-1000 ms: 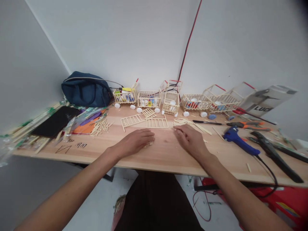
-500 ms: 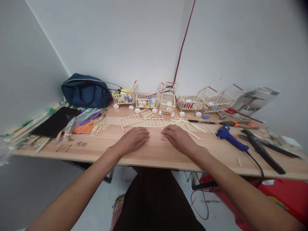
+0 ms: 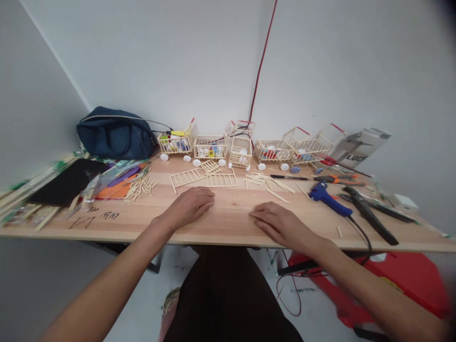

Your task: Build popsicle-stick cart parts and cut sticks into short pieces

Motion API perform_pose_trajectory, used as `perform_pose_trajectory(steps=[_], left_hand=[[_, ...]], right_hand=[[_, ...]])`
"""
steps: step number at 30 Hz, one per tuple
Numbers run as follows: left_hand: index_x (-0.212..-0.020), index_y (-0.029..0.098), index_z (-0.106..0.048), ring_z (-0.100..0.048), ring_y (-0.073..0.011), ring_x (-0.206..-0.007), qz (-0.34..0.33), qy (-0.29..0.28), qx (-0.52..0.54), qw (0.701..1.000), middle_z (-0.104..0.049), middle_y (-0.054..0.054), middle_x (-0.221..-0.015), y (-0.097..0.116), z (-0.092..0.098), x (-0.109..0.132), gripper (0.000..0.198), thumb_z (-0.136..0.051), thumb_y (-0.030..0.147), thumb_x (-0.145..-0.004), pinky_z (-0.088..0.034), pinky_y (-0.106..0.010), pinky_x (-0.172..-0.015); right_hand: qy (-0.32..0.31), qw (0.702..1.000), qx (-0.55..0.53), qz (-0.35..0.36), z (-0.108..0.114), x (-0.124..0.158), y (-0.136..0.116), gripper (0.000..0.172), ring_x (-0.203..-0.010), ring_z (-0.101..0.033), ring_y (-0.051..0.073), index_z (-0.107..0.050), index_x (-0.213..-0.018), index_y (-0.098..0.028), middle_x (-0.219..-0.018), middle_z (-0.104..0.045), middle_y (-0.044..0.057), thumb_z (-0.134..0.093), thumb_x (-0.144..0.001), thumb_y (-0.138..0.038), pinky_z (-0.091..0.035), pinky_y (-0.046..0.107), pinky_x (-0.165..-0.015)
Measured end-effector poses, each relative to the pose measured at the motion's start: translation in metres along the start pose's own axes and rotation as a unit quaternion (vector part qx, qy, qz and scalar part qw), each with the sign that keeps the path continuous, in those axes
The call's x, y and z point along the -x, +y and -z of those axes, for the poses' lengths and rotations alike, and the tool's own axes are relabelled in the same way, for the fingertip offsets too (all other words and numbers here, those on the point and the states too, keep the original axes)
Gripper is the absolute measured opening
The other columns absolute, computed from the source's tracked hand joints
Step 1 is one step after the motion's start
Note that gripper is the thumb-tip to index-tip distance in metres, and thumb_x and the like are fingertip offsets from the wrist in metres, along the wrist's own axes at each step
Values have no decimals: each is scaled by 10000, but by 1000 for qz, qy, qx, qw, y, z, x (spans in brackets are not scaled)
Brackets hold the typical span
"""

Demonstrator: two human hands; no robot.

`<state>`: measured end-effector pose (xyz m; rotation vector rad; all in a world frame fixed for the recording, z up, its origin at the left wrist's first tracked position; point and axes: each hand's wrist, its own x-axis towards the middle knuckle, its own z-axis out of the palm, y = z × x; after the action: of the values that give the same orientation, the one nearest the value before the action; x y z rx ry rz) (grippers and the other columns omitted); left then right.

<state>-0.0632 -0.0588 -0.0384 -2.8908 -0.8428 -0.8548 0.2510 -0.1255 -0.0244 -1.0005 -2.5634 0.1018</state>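
Note:
My left hand [image 3: 192, 205] rests on the wooden table [image 3: 231, 223], its fingers extended and lightly bent, nothing held. Across a bare strip of wood, my right hand [image 3: 280, 221] lies palm down, also holding nothing, its fingers stretched toward the left. Just beyond my left hand are flat ladder-like frames of thin sticks, one a stick frame [image 3: 221, 180] and another a longer stick frame [image 3: 187, 178]. Past my right hand lie loose cut sticks [image 3: 280, 183]. Several small stick-built shopping carts with wheels, such as a middle cart [image 3: 240, 153], stand along the wall.
On the right lie a blue glue gun [image 3: 329, 199] with its cord, orange-handled pliers [image 3: 340, 179], a black-handled tool [image 3: 370, 216] and a white box [image 3: 402, 203]. Leftward are a blue bag [image 3: 116, 135], a black sheet [image 3: 67, 180] and a stick pile [image 3: 140, 186]. A red case [image 3: 406, 275] sits below.
My right hand has drawn back toward the table's front edge and away from my left hand, widening the gap. My left hand stays about where it was. The view has shifted slightly right.

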Motion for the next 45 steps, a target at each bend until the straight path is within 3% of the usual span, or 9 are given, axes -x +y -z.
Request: perform_pose_trajectory(steps=[6,11,14,18,28,33,39,42,45], left_hand=[[-1009,175,-701,-641,-213,-1082,4,8,-8,1000,-720,-80,-1105,1,3,1,248,-477,268,-958,-505,-379,-960],[-1049,163,-696,-613,-221,-1128,8,14,-10,1000,-705,-94,-1144,1,3,1,262,-468,256,-960,-494,-401,-982],[-1057,167,-695,-610,-224,-1131,14,10,-8,1000,-704,-95,-1144,1,3,0,268,-463,260,-961,-491,-411,-983],[-995,160,-706,-625,-226,-1096,9,11,-17,1000,-716,-92,-1108,0,3,0,266,-461,257,-962,-500,-398,-956],[-984,160,-700,-624,-229,-1083,10,16,-22,1000,-719,-91,-1091,-1,3,0,264,-456,257,-965,-493,-411,-950],[-963,162,-695,-620,-217,-1071,25,25,-14,999,-718,-89,-1079,2,3,0,258,-458,265,-965,-484,-400,-948],[-941,165,-690,-594,-215,-1106,48,-16,0,999,-697,-94,-1105,4,4,1,273,-440,270,-972,-456,-384,-956],[-935,165,-690,-590,-214,-1102,48,-23,1,999,-694,-101,-1092,5,4,0,288,-425,270,-976,-449,-381,-955],[-923,160,-686,-597,-218,-1083,43,-33,3,999,-695,-107,-1068,7,4,-2,286,-423,260,-973,-452,-378,-944]], right_hand=[[36,999,30,-15,-12,-43,9,313,-1042,-600,248,-666,-1155,-165,-1138,-653,141,-432,-969,-256,-508,427,-910],[99,985,35,-136,1,-25,28,309,-1024,-593,242,-677,-1115,-160,-1085,-653,134,-422,-969,-252,-493,410,-918],[73,979,69,-180,-1,-11,31,331,-1002,-589,260,-670,-1142,-136,-1057,-648,148,-416,-968,-258,-484,423,-900],[34,973,123,-194,-12,-17,22,360,-954,-567,274,-645,-1206,-118,-1081,-628,171,-411,-965,-251,-463,445,-878],[6,977,98,-187,-17,-29,-18,235,-926,-581,226,-676,-985,-157,-975,-628,121,-454,-961,-230,-463,339,-820],[-3,970,122,-210,-24,-36,-13,227,-896,-612,218,-643,-892,-187,-921,-640,90,-446,-975,-263,-446,298,-707],[-31,969,156,-188,-30,-43,4,169,-823,-615,224,-560,-832,-199,-878,-637,79,-435,-944,-193,-410,305,-650],[-61,973,128,-184,-21,-55,7,181,-727,-602,209,-506,-751,-208,-791,-636,70,-441,-914,-167,-402,312,-649],[-49,978,85,-186,-5,-89,-6,181,-647,-558,195,-468,-724,-220,-715,-624,53,-449,-898,-173,-367,305,-605]])
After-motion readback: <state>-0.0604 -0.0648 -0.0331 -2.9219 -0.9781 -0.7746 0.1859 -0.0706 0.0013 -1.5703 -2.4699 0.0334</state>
